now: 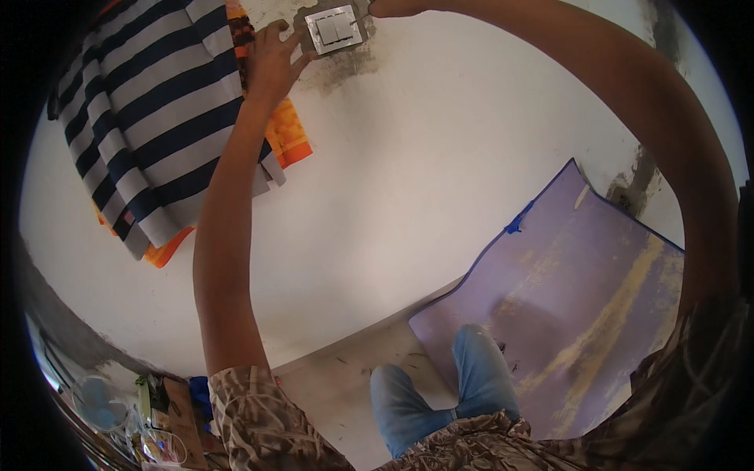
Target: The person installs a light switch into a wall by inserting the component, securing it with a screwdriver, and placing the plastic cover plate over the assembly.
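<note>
A white switch plate [334,30] with square rockers is on the white wall at the top of the view, in a patch of rough grey plaster. At its left edge is my left hand [275,63], its fingers spread and the thumb close to the plate's lower left corner. My right hand [399,6] is beside the plate's right edge. The top of the picture cuts it off, so its fingers hardly show and I cannot see whether they hold anything.
A striped navy and grey cloth [149,102] hangs over an orange cloth [290,133] on the wall at left. A worn purple mat [542,290] leans and lies at right by my legs. A fan [100,402] and cardboard box [179,412] stand at lower left.
</note>
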Demonstrator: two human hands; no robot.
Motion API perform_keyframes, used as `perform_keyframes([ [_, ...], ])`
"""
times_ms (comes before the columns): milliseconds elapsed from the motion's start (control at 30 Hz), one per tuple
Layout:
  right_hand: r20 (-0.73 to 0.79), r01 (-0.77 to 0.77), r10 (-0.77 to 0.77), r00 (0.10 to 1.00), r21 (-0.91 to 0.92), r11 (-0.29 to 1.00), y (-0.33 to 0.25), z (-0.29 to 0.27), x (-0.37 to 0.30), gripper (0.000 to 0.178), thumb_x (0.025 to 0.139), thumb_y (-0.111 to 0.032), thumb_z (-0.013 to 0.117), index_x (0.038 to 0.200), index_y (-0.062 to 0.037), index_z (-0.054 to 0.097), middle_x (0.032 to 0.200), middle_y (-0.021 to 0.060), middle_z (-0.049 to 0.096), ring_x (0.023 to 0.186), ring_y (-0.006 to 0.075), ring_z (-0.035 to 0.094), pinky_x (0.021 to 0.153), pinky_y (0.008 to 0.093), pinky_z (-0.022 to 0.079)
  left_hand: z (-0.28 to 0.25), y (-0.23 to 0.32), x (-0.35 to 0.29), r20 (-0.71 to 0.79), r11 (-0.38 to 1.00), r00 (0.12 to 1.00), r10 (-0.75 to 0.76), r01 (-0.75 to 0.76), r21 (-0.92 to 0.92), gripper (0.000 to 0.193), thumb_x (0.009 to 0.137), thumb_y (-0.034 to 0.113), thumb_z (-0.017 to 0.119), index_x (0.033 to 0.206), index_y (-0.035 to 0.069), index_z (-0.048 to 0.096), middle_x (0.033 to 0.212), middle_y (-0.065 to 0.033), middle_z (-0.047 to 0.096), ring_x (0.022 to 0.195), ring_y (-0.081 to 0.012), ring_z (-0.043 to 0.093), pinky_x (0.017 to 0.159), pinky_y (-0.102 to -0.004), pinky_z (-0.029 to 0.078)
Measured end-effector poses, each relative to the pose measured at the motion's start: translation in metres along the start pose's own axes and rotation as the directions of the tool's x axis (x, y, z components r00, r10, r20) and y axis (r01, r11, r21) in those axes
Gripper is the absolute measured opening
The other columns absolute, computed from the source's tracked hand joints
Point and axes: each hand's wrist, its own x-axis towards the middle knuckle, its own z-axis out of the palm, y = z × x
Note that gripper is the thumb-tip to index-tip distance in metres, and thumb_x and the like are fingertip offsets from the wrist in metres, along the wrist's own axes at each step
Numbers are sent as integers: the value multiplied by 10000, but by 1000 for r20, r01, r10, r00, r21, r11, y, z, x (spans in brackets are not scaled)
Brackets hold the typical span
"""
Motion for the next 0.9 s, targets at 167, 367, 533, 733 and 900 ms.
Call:
perform_keyframes([
  [167,-175,139,-105,979,195,971,-8,12,-16,213,697,-217,691,797,-32,718,814,206,705,787,392,698,703,465,577,-7,-2,-7,79,997,997,-8,2,73,754,794,439,756,1443,193,461,1353,-146,472,1259,-337,434,1040,-457,397],
  [367,-186,233,-235,954,-33,972,-11,-7,-18,196,717,-240,696,816,-72,720,814,196,706,793,347,706,699,457,568,-15,15,-6,213,992,971,-108,93,81,860,796,461,750,1491,146,353,1430,-127,387,1342,-318,351,1108,-447,335],
  [533,-102,62,-53,993,87,994,12,-17,-41,371,771,-362,666,1046,-114,695,902,182,718,879,335,705,755,442,563,-12,34,-2,190,991,974,-122,108,82,830,830,448,722,1493,123,344,1462,-128,363,1362,-320,332,1125,-445,310],
  [733,-156,-83,326,932,787,612,-10,124,-272,514,844,-249,619,1307,-61,501,995,206,656,908,405,631,772,469,505,-24,11,-32,248,965,964,-97,29,262,828,884,526,619,1518,101,299,1510,-118,327,1414,-295,288,1145,-445,287],
  [900,625,-859,597,503,440,263,-90,311,-629,601,909,-239,587,1429,5,412,1096,258,641,1016,374,632,877,483,479,-2,31,-29,253,953,961,-114,34,300,814,922,543,548,1531,86,260,1575,-125,253,1450,-291,252,1162,-478,270],
])
